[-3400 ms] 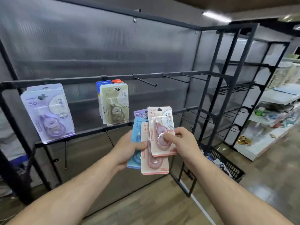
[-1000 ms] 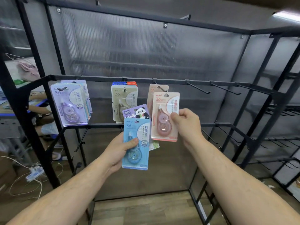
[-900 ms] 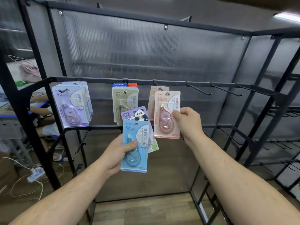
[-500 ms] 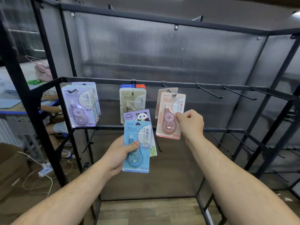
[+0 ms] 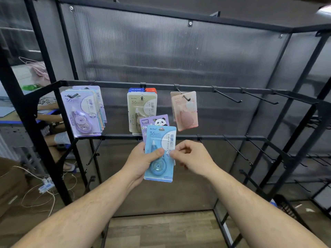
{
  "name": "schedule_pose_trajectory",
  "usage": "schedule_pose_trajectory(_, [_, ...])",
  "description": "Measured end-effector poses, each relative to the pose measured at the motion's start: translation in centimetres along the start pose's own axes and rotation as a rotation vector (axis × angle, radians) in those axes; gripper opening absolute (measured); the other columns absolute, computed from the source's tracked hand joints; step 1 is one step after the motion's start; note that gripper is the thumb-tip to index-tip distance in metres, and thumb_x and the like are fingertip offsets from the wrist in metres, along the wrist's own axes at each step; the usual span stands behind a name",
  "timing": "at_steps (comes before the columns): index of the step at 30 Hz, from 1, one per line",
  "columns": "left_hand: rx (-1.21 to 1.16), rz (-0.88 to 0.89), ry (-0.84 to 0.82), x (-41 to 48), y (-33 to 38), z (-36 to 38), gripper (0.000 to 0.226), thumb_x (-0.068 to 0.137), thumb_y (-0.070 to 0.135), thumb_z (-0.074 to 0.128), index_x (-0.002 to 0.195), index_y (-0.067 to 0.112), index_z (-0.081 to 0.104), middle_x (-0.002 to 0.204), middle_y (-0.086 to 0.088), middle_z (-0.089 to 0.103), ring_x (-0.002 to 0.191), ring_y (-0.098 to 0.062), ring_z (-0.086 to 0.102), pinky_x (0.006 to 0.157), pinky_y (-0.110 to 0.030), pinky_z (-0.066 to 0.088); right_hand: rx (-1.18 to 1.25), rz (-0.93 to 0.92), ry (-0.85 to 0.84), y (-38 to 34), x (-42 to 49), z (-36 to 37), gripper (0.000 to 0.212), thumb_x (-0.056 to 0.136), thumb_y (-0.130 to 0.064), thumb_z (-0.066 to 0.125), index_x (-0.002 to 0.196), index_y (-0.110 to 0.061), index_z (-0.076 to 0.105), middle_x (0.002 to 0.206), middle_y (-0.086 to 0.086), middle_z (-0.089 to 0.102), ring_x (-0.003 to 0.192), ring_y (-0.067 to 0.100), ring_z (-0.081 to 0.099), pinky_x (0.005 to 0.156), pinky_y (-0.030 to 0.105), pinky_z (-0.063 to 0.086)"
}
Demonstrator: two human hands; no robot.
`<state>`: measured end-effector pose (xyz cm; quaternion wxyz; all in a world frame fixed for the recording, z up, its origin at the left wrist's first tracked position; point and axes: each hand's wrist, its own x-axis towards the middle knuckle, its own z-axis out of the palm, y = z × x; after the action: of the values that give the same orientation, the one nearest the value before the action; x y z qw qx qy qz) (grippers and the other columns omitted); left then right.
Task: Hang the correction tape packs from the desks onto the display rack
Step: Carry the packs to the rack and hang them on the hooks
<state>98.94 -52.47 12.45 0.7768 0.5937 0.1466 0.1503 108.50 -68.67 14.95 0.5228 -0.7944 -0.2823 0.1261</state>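
A person's left hand (image 5: 141, 161) holds a light blue carded correction tape pack (image 5: 160, 140) upright in front of the black metal display rack (image 5: 197, 87). Its thumb is pressed across the clear blister on the front and its fingers are curled behind the card. Tucked behind that pack in the same grip is a purple carded pack printed with a panda (image 5: 155, 121), of which only the top shows. The right hand (image 5: 192, 156) is at the blue pack's right edge with its fingers curled in. Its thumb tip touches the front of the card there, but I cannot tell whether it pinches the card. On the rack's upper rail, a bunch of lilac correction tape packs (image 5: 82, 113) hangs on the left peg. A bunch of beige correction tape packs (image 5: 141, 111), with blue and red cards behind it, hangs on the middle peg. Two pink correction tape packs (image 5: 184, 110) hang tilted on the next peg, just above and to the right of the held packs. Further black pegs (image 5: 227, 95) jut from the rail to the right. A grey ribbed translucent panel (image 5: 161, 51) backs the rack. Below are a wood-plank floor (image 5: 161, 230) and, at the left, a white power strip with cables (image 5: 45, 187).
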Motion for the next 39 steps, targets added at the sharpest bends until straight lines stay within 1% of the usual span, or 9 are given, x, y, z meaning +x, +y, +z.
schedule_pose_trajectory(7, [0.035,0.035,-0.03,0.3,-0.4,1.7,0.029,0.095,0.012,0.07,0.123,0.012,0.064,0.117,-0.009,0.076,0.104,-0.03,0.074,0.091,-0.049,0.06,-0.059,0.032,0.076,0.8,0.0,-0.6,0.02,0.09,-0.02,0.074,0.074,-0.019,0.063,0.073,0.005,0.066,0.066,0.018,0.058,0.063,0.037,0.05])
schedule_pose_trajectory(10, [0.036,0.021,-0.023,0.1,-0.2,1.8,0.022,0.103,0.024,0.059,0.124,0.019,0.064,0.116,-0.004,0.077,0.103,-0.027,0.075,0.086,-0.051,0.061,-0.01,0.043,0.179,0.1,0.1,-1.4,0.016,0.093,-0.019,0.069,0.08,-0.015,0.062,0.081,0.014,0.071,0.069,0.02,0.063,0.071,0.046,0.057])
schedule_pose_trajectory(16, [0.035,0.016,0.084,0.1,-0.2,0.6,0.018,0.104,0.027,0.059,0.116,0.018,0.068,0.108,-0.003,0.078,0.092,-0.023,0.077,0.072,-0.042,0.064,0.187,-0.015,0.401,-2.3,1.6,-3.9,0.017,0.099,-0.017,0.065,0.082,-0.014,0.062,0.071,-0.003,0.069,0.058,0.005,0.062,0.056,0.027,0.046])
schedule_pose_trajectory(22, [0.011,0.027,0.157,-0.1,0.2,-0.8,0.016,0.104,0.025,0.058,0.113,0.019,0.069,0.1,0.0,0.08,0.088,-0.024,0.078,0.075,-0.045,0.064,0.229,0.022,0.41,-2.9,3.3,-4.4,0.016,0.099,-0.019,0.063,0.084,-0.014,0.063,0.088,0.001,0.076,0.075,0.013,0.072,0.058,0.029,0.049])
schedule_pose_trajectory(27, [0.01,0.021,0.173,-0.4,0.4,-1.5,0.017,0.103,0.025,0.059,0.114,0.018,0.069,0.103,-0.003,0.079,0.09,-0.027,0.077,0.073,-0.044,0.063,0.147,0.08,0.442,-2.2,4.8,-3.7,0.018,0.094,-0.022,0.068,0.079,-0.015,0.061,0.089,0.003,0.072,0.076,0.018,0.066,0.061,0.032,0.048])
schedule_pose_trajectory(30, [0.017,0.012,0.171,-0.6,0.3,-1.8,0.017,0.103,0.025,0.059,0.114,0.017,0.069,0.104,-0.004,0.079,0.09,-0.026,0.077,0.076,-0.045,0.063,0.104,0.117,0.48,-2.1,5.6,-3.4,0.025,0.089,-0.03,0.071,0.074,-0.017,0.056,0.084,0.001,0.07,0.079,0.022,0.069,0.065,0.038,0.055])
schedule_pose_trajectory(32, [0.015,0.002,0.163,-0.8,0.3,-2.0,0.017,0.103,0.025,0.059,0.115,0.017,0.069,0.102,-0.002,0.08,0.089,-0.025,0.078,0.078,-0.046,0.063,0.04,0.139,0.491,-2.2,6.0,-3.4,0.034,0.084,-0.035,0.074,0.067,-0.018,0.05,0.072,-0.001,0.065,0.075,0.026,0.069,0.07,0.043,0.059])
schedule_pose_trajectory(35, [0.015,-0.017,0.142,-0.9,0.3,-2.1,0.019,0.102,0.023,0.06,0.118,0.016,0.068,0.105,-0.005,0.079,0.091,-0.028,0.077,0.077,-0.045,0.063,-0.083,0.179,0.474,-2.1,5.9,-3.3,0.04,0.082,-0.033,0.074,0.06,-0.017,0.045,0.061,-0.001,0.055,0.064,0.025,0.058,0.062,0.036,0.047])
schedule_pose_trajectory(39, [0.012,-0.039,0.118,-0.9,0.3,-1.7,0.021,0.101,0.02,0.061,0.121,0.016,0.068,0.111,-0.008,0.078,0.095,-0.03,0.077,0.073,-0.043,0.063,0.079,0.166,0.352,-1.3,4.4,-2.2,0.034,0.086,-0.028,0.073,0.064,-0.014,0.052,0.06,0.0,0.057,0.054,0.018,0.05,0.051,0.029,0.044])
